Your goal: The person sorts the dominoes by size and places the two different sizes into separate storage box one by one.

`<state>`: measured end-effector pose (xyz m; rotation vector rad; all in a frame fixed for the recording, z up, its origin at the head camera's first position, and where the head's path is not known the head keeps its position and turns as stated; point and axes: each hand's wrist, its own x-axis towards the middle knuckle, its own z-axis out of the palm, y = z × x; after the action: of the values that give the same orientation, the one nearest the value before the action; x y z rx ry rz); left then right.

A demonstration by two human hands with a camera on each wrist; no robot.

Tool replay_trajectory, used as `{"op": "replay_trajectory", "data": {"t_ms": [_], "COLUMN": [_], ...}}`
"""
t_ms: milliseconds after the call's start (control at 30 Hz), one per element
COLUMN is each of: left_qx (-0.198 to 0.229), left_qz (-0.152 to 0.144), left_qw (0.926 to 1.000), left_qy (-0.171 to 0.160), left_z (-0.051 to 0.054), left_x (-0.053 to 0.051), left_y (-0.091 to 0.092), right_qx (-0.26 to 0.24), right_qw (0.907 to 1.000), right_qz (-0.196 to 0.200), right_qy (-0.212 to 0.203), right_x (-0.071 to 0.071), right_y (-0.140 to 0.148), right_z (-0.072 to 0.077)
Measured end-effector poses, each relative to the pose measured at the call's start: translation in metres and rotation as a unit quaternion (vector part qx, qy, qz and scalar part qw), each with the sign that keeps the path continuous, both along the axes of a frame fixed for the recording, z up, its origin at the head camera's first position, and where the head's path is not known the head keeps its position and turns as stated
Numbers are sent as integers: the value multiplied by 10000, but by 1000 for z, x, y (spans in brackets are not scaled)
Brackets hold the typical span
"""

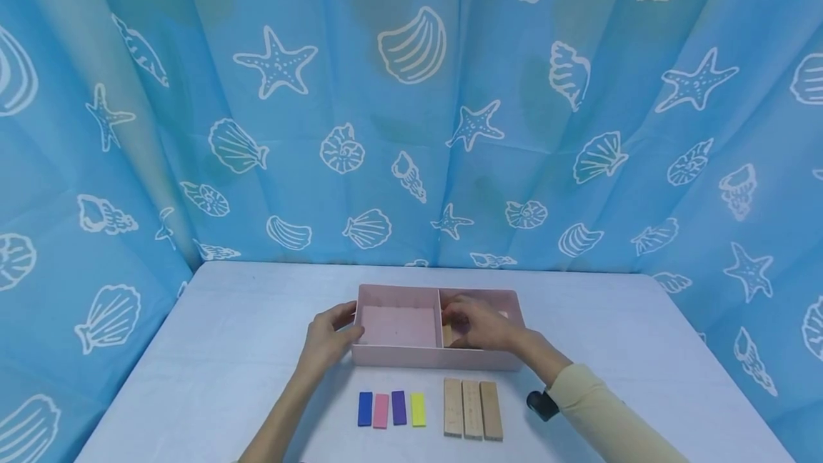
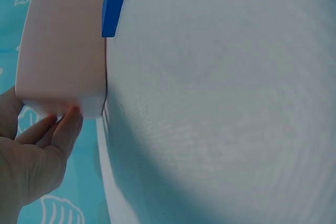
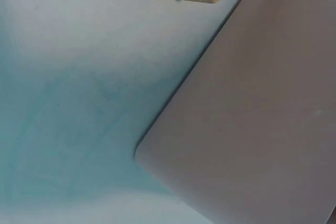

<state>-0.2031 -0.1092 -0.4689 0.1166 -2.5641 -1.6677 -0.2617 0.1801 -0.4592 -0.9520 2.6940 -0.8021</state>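
Note:
A pink box [image 1: 398,357] with a divider stands on the white table. My left hand [image 1: 328,338] holds its left end, thumb at the near corner; in the left wrist view the fingertips of that hand [image 2: 39,156] touch the end wall of the box [image 2: 63,40]. My right hand [image 1: 482,324] reaches into the right compartment, fingers bent down beside a wooden block [image 1: 447,336] near the divider; whether they grip it cannot be told. The right wrist view shows the outer wall of the box [image 3: 241,108], but no hand.
In front of the box lie blue [image 1: 365,409], pink [image 1: 381,411], purple [image 1: 399,408] and yellow [image 1: 419,410] pieces, then several wooden blocks [image 1: 472,409] side by side. A black object [image 1: 543,406] is by the right sleeve. A blue shell-patterned curtain [image 1: 411,127] hangs behind the table.

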Motion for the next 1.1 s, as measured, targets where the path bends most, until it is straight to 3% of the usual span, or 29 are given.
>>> {"op": "replay_trajectory", "data": {"t_ms": [300,767,1100], "left_qx": [13,25,-51], "left_qz": [10,39,100], "left_qw": [10000,9999,9998], "left_qy": [-35,-109,-147], "left_z": [0,-1,-1], "left_x": [-2,-2,-1], "left_y": [0,0,1], "right_qx": [124,-68,-429], "right_qw": [9999,9998,9967], "right_qz": [-82,-70,-72], "right_qy": [70,-194,-691], "right_x": [2,2,5], "right_y": [-1,-2,4], "right_z": [0,1,6]}}
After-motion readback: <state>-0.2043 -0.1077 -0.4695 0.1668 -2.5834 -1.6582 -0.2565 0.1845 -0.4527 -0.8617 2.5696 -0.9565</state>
